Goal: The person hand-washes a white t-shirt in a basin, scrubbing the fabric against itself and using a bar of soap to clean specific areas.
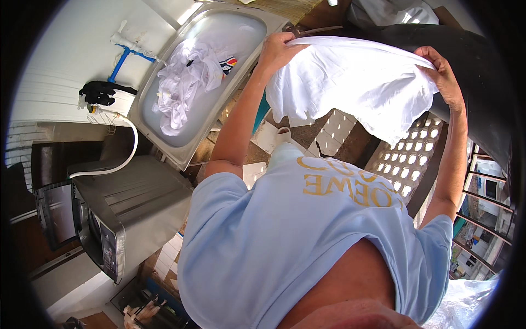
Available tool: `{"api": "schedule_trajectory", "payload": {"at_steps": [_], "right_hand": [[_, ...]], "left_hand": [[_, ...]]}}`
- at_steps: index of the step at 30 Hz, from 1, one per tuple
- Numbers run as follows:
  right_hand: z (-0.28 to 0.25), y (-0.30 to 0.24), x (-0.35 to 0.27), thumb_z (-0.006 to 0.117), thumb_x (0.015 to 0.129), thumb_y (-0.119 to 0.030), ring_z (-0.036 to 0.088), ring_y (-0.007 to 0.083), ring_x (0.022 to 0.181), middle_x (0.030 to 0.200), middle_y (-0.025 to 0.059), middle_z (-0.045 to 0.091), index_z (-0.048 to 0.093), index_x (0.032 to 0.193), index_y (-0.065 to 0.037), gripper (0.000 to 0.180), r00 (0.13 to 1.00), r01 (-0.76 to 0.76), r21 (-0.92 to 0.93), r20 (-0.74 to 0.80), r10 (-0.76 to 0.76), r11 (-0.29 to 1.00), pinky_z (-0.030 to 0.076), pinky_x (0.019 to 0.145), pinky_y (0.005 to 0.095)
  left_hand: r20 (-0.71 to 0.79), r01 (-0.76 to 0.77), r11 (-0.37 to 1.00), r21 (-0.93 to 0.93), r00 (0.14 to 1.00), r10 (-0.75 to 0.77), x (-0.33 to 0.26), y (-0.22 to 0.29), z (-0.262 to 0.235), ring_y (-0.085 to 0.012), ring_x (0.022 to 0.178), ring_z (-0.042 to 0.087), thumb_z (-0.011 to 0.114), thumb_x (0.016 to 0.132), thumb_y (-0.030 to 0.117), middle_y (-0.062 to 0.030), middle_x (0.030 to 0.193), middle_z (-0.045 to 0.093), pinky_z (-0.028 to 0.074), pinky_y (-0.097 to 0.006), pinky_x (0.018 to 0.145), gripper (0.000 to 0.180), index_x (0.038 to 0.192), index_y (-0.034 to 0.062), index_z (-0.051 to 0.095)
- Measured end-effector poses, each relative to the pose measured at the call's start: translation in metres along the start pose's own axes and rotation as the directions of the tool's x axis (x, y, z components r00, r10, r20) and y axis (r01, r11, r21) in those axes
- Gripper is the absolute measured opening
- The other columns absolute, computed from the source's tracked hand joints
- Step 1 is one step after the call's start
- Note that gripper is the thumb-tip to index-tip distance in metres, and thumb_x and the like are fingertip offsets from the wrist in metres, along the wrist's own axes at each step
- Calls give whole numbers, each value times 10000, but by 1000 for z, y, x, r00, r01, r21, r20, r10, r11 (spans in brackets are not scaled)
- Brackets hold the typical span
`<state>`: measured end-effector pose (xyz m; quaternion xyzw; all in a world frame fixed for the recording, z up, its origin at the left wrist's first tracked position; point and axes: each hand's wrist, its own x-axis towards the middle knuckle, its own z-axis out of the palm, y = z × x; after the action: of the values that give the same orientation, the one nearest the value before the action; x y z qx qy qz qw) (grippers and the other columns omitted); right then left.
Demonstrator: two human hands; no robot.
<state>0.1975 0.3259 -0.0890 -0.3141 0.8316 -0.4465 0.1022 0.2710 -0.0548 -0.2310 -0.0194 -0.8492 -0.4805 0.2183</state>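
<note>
A white cloth or garment (356, 82) hangs stretched between my two hands; its exact kind does not show. My left hand (278, 53) pinches its upper left corner, close to the sink's right rim. At the upper right corner, my right hand (440, 74) grips the fabric with bent fingers. The cloth sags in folds toward the tiled floor. To the left, a metal sink (147, 71) holds cloudy water and a heap of wet white laundry (189, 82). One piece in it bears a dark, red and yellow print (228, 64).
Left of the sink are a blue pipe (117, 66), a black cloth (104, 92) and a white hose (135, 145). A grey washing machine (131, 192) stands below the sink. On the right are a large black tank-like object (476, 77), a perforated panel (408, 159) and window bars (490, 200).
</note>
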Motion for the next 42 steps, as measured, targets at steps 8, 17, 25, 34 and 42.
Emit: {"api": "schedule_trajectory", "payload": {"at_steps": [8, 17, 25, 34, 42], "right_hand": [[-43, -14, 39, 595, 854, -117, 567, 181, 840, 888, 66, 650, 630, 994, 53, 223, 993, -43, -332, 87, 76, 942, 472, 795, 333], [-70, -10, 36, 610, 888, -243, 550, 235, 1064, 1152, 148, 619, 586, 1164, 75, 422, 989, -124, -308, 35, 142, 943, 416, 958, 337], [-112, -21, 24, 599, 875, -191, 549, 207, 1055, 1106, 132, 634, 591, 1130, 89, 379, 983, -80, -395, -184, 7, 915, 400, 959, 306], [-132, -28, 25, 608, 867, -215, 542, 246, 1102, 1128, 154, 629, 582, 1181, 62, 420, 969, -216, -438, -207, 136, 872, 387, 987, 314], [-158, 2, 19, 635, 871, -273, 520, 277, 1156, 1232, 189, 575, 523, 1262, 48, 518, 929, -296, -453, -341, 144, 841, 385, 1013, 352]], "left_hand": [[213, 52, 991, -120, 977, -25, 22, -32, -14, -47, 541, 333, 778, 776, 304, 64, 581, 416, 262, -236, 480, 364, 668, 1, 606], [294, -8, 992, -126, 955, 45, 68, -20, -13, -41, 573, 343, 776, 780, 278, 74, 617, 419, 273, -216, 516, 306, 710, 24, 621], [488, 105, 988, -111, 872, -38, 61, -18, -21, -35, 628, 426, 753, 809, 296, 57, 700, 523, 336, -209, 544, 310, 770, 11, 638], [347, 38, 997, -65, 938, -13, 58, -56, -3, -60, 628, 322, 652, 890, 336, 54, 667, 383, 290, -215, 557, 348, 779, 19, 558], [245, -54, 994, -97, 966, 77, 84, -28, -1, -51, 643, 338, 578, 940, 320, 61, 695, 412, 304, -209, 579, 298, 909, 24, 590]]}}
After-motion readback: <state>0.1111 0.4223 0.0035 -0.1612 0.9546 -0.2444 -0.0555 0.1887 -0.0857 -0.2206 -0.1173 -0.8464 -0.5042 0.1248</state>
